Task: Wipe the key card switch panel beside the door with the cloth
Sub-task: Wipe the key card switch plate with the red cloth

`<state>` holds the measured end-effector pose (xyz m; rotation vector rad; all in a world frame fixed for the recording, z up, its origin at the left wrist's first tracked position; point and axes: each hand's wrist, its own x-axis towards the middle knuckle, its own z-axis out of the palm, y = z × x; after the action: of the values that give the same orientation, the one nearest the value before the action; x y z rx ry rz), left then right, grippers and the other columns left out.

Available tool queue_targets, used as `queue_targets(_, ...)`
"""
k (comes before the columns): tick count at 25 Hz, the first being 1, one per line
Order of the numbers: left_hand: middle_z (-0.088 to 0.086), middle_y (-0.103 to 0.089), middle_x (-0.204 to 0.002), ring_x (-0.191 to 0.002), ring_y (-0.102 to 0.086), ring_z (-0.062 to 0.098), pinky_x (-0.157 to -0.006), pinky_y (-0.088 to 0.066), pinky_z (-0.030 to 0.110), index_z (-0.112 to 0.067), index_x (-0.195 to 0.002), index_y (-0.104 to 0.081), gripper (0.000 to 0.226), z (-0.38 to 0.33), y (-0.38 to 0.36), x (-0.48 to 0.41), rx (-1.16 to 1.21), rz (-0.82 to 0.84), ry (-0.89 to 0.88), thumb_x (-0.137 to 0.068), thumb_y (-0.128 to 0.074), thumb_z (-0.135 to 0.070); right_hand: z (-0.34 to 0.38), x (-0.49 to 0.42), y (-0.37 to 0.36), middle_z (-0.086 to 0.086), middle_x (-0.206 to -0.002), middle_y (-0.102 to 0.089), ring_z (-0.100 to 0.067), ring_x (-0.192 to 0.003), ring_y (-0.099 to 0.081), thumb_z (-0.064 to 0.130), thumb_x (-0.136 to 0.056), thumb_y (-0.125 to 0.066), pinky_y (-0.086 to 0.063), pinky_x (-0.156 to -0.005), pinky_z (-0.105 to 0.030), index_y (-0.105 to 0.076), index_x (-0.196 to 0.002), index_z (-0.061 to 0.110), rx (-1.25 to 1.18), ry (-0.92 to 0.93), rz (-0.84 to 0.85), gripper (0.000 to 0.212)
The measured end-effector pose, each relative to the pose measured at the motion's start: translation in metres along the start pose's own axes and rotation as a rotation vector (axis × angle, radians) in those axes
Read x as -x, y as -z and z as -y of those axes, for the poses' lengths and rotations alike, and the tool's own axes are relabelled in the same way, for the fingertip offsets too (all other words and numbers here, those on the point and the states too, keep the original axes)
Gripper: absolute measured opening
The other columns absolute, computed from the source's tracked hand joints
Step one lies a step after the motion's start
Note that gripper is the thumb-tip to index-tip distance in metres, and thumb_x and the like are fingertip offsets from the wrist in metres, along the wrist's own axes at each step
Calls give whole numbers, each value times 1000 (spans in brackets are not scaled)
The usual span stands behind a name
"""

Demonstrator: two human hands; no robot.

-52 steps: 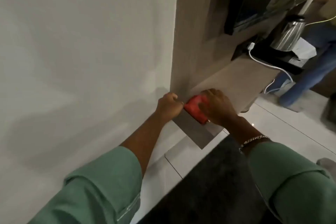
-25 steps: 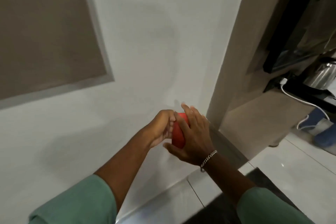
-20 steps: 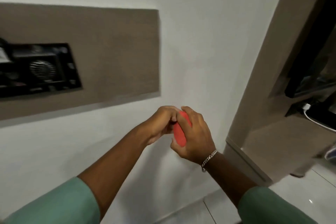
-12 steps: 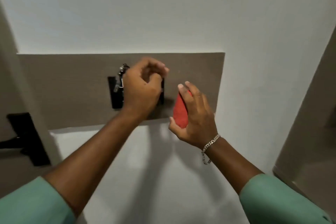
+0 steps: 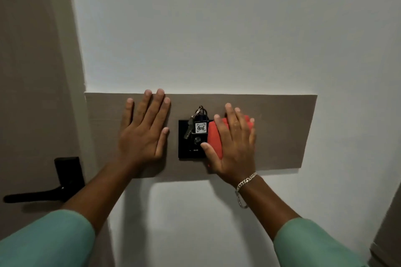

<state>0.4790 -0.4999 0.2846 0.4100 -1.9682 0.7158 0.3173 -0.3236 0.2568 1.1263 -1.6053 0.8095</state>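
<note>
A black key card switch panel (image 5: 184, 147) sits on a taupe board (image 5: 282, 132) fixed to the white wall. A key tag marked 406 (image 5: 200, 127) with keys hangs from its slot. My right hand (image 5: 235, 145) lies flat over a folded red cloth (image 5: 214, 136), pressing it against the panel's right side and the board. The cloth hides the panel's right edge. My left hand (image 5: 144, 130) rests flat on the board just left of the panel, fingers spread, holding nothing.
A brown door with a black lever handle (image 5: 54, 184) stands at the left, its frame next to the board. White wall surrounds the board. A brown cabinet edge (image 5: 390, 223) shows at the lower right.
The view swung up from a low cabinet to the switch panel. My left hand left the key tag and flattened on the board. My right hand pressed the cloth onto the panel.
</note>
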Motion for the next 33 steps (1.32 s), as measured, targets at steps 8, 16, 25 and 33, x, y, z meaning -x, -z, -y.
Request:
queue_targets(8, 8, -9, -166, -154, -4, 27, -123, -7, 55, -11, -157, -13, 73, 0, -16, 1, -67, -117, 3, -94, -33, -42, -12, 2, -19, -8, -161, -30, -31, -153, -21, 56, -99, -28, -13, -124, -58, -35, -151, 19, -33, -156, -110, 64)
queue_targets(16, 9, -8, -165, -154, -4, 28, -123, -7, 55, -10, -157, -13, 73, 1, -17, 0, -97, -144, -12, -94, -34, -42, -19, -4, -15, -6, -161, -32, -29, -153, -21, 50, -102, -25, -14, -123, -60, -37, -150, 24, -23, -101, -92, 56)
queue_targets(25, 11, -5, -166, -154, -3, 28, -123, -5, 55, -7, -157, -11, 76, 1, -19, 0, -100, -143, -26, -94, -34, -43, -16, -7, -19, -2, -164, -28, -25, -154, -17, 52, -102, -23, -14, -124, -58, -34, -151, 34, -49, -262, -139, 53)
queue_targets(33, 13, -5, -165, -154, -3, 27, -123, -6, 54, -5, -156, -12, 75, 0, -18, 0, -85, -144, -33, -94, -33, -43, -30, 4, -20, -9, -161, -32, -32, -152, -23, 50, -101, -28, -18, -121, -62, -39, -148, 30, -31, -79, -143, 52)
